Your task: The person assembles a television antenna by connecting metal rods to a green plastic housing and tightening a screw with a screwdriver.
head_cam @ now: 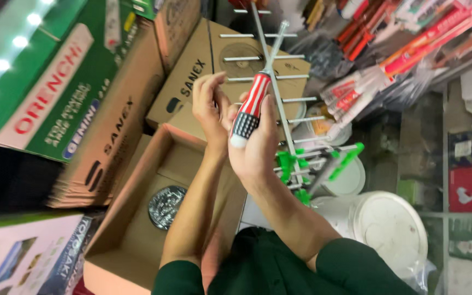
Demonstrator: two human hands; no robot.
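Right hand clenched around a red-striped screwdriver works the metal antenna at twelve o'clock, left hand loosely curled, steadying; next calls for firm turning.

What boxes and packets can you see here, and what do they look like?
Green box: top left, tilted, white band with red lettering.
Brown cardboard boxes: stacked behind the hands.
Open brown box: below the hands, round metal part inside.
Red-and-white packets: top right, long, in clear plastic.
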